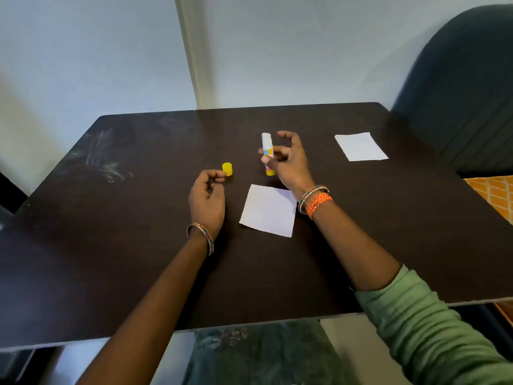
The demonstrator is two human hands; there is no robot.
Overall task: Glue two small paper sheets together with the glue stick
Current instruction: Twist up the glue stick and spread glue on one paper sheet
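Near the tabletop's middle | right hand pinches uncapped white-and-yellow glue stick upright, ready to spread | left hand, fingers loosely curled, beside yellow plastic cap | white paper square between wrists; second white sheet toward far-right corner

A: Background?
B: Dark brown surface, pale scuff marks far left. White wall behind, cream pillar in it.
A: Right side?
B: Dark chair at the corner, orange patterned cloth beside the edge.
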